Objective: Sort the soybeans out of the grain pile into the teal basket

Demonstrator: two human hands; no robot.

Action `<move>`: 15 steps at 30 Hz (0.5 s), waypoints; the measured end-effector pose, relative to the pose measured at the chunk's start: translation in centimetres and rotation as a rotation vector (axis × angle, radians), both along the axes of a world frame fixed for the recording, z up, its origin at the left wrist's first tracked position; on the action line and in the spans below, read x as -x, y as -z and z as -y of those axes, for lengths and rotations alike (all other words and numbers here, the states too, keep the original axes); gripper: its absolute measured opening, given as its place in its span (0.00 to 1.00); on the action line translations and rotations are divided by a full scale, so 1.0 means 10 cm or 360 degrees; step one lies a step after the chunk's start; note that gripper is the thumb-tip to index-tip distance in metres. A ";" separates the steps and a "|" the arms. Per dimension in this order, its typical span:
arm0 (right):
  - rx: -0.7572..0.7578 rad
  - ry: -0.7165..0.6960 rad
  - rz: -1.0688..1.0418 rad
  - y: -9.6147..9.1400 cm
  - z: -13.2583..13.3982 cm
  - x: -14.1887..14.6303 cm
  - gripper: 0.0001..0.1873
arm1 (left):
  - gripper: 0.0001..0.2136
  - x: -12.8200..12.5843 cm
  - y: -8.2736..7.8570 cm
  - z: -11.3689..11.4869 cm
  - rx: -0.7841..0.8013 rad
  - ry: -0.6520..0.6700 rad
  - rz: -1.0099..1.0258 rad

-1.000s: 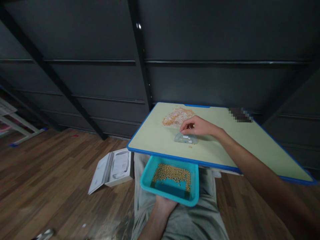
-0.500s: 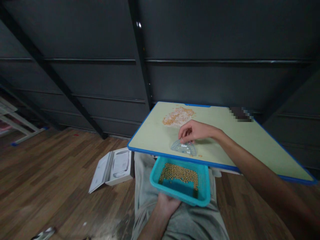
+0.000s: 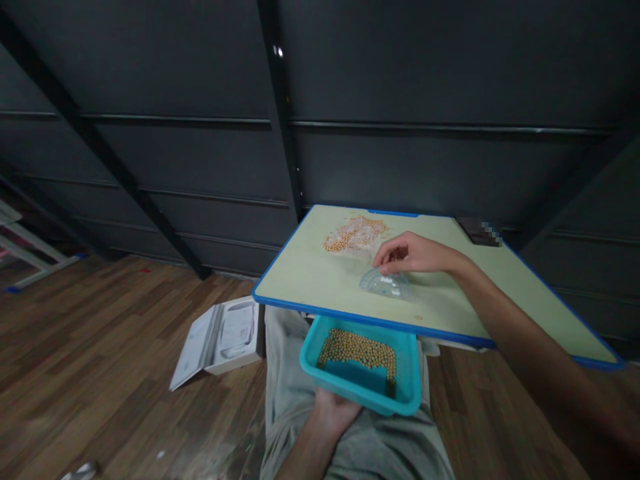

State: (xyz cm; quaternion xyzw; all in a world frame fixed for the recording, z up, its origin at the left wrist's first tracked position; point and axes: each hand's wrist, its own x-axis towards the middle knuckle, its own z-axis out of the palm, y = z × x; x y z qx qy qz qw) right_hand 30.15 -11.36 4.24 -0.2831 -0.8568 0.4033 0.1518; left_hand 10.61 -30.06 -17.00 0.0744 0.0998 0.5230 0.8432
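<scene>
My right hand (image 3: pixel 413 253) pinches the curved edge of a clear protractor (image 3: pixel 385 284) over the pale green tabletop (image 3: pixel 310 283). Farther back on the table lies a spread of yellow soybeans mixed with white rice-like grains (image 3: pixel 356 235). Below the table's near edge, my left hand (image 3: pixel 336 408) grips a turquoise plastic basket (image 3: pixel 360 395) from its near side, fingers hidden beneath it. Soybeans (image 3: pixel 357 348) cover the far part of the basket's floor. A few loose beans (image 3: pixel 419 318) lie by the table's near edge.
A dark phone-like object (image 3: pixel 479 231), partly blurred, lies at the table's back right corner. On the wooden floor to the left is an open white box (image 3: pixel 235 337). A dark panelled wall (image 3: pixel 400 167) stands right behind the table. My legs are under the basket.
My right hand has moved right and slightly back from the table's near edge, carrying the protractor with it. The left hand and the basket have hardly moved.
</scene>
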 end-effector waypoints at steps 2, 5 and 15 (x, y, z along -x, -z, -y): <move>0.0016 0.0073 0.0053 0.01 0.02 -0.24 0.14 | 0.14 -0.03 -0.01 0.01 0.0071 0.0029 -0.0009; 0.0051 0.0216 0.0146 0.06 0.11 -0.52 0.14 | 0.13 -0.09 -0.06 0.01 0.0123 0.0087 -0.0012; 0.0125 0.0135 0.0136 0.13 0.46 -0.34 0.13 | 0.12 -0.10 -0.17 0.03 0.0110 0.0089 -0.0134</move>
